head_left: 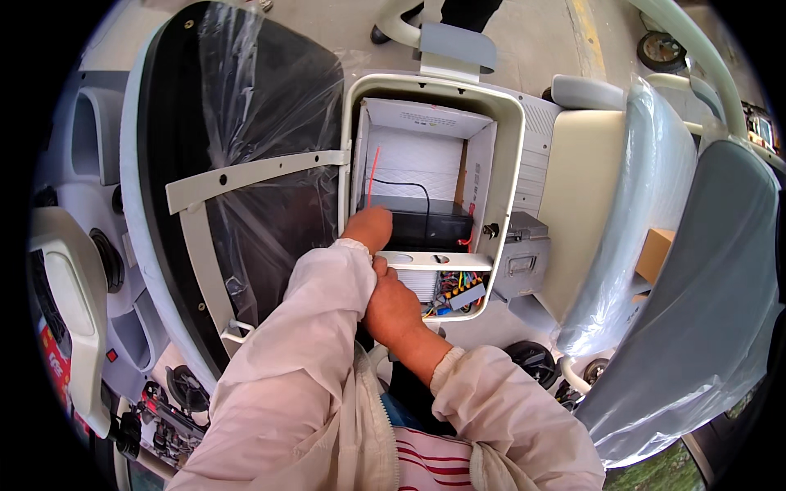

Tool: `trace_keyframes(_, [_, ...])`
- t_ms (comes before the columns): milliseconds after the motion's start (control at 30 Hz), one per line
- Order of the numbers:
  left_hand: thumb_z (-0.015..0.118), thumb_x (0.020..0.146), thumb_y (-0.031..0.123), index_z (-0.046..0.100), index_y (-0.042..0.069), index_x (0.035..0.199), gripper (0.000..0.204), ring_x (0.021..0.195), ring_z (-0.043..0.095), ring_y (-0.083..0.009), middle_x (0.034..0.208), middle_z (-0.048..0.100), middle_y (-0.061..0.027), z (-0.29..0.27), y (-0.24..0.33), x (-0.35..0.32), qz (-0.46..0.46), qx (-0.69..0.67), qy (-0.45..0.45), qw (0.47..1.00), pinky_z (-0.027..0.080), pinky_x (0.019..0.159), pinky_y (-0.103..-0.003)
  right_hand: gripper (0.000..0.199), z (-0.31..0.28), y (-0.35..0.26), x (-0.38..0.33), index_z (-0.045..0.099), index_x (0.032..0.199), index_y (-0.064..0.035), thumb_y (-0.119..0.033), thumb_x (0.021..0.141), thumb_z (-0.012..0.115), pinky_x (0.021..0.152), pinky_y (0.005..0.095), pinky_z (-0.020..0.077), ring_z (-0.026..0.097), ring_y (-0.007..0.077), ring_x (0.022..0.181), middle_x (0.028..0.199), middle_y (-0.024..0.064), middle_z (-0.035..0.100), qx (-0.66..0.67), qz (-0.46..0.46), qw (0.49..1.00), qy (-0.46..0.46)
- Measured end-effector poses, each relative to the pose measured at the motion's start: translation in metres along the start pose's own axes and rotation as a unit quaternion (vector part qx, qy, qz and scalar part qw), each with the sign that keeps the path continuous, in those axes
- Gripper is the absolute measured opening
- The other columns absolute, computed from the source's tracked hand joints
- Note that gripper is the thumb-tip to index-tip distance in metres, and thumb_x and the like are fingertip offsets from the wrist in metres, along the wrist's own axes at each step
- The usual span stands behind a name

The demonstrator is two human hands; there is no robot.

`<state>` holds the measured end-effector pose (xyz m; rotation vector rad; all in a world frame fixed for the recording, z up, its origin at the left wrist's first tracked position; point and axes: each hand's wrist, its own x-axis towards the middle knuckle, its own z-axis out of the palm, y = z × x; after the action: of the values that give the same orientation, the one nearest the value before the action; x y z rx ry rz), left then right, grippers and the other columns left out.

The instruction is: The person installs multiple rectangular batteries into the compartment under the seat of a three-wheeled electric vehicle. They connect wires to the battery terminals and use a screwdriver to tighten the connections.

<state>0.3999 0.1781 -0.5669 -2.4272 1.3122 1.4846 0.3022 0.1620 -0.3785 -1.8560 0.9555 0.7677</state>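
Note:
My left hand reaches over the near left part of an open cream box, its fingers curled. A thin, straight red wire or strip rises from the hand, its lower end meeting the fingers. Close below, my right hand is bent at the box's near left side, just under my left cuff. Its fingertips are hidden, and I cannot make out what they hold. Inside the box lie a black battery-like block, a thin black wire and a white carton lining.
A cream crossbar spans the box above bundled coloured wires. At left stands the raised black seat underside with its cream bracket. Plastic-wrapped seats and a grey case are to the right. Someone's dark trouser leg shows beyond.

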Motion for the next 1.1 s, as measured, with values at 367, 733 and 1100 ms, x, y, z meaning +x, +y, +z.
trace_keyframes(367, [0.062, 0.087, 0.019, 0.076, 0.013, 0.096, 0.018, 0.099, 0.068, -0.0243, 0.101, 0.071, -0.0056, -0.034, 0.000, 0.010, 0.160, 0.412, -0.100, 0.891, 0.051, 0.084, -0.037, 0.023, 0.024, 0.014, 0.013, 0.054, 0.104, 0.0015, -0.013, 0.086, 0.059, 0.056, 0.0400, 0.0575, 0.067, 0.0313, 0.087, 0.097, 0.0180, 0.056, -0.082, -0.068, 0.986, 0.125])
trace_keyframes(733, [0.059, 0.089, 0.025, 0.078, 0.018, 0.102, 0.024, 0.114, 0.059, -0.0201, 0.109, 0.070, 0.0000, -0.034, -0.004, 0.007, 0.153, 0.479, -0.156, 0.850, 0.042, 0.096, -0.034, 0.016, 0.023, 0.004, 0.014, 0.053, 0.100, 0.0009, -0.011, 0.090, 0.058, 0.069, 0.0437, 0.0574, 0.069, 0.0387, 0.078, 0.091, 0.0270, 0.065, 0.063, -0.048, 0.981, 0.174])
trace_keyframes(1100, [0.059, 0.089, 0.028, 0.077, 0.019, 0.108, 0.027, 0.117, 0.057, -0.0188, 0.115, 0.070, 0.0009, -0.033, -0.008, 0.009, 0.126, 0.481, -0.165, 0.852, 0.040, 0.098, -0.033, 0.031, 0.010, 0.003, 0.020, 0.051, 0.108, 0.0064, -0.015, 0.089, 0.061, 0.075, 0.0476, 0.0545, 0.065, 0.0437, 0.088, 0.115, 0.0347, 0.053, 0.141, 0.038, 0.985, 0.096])
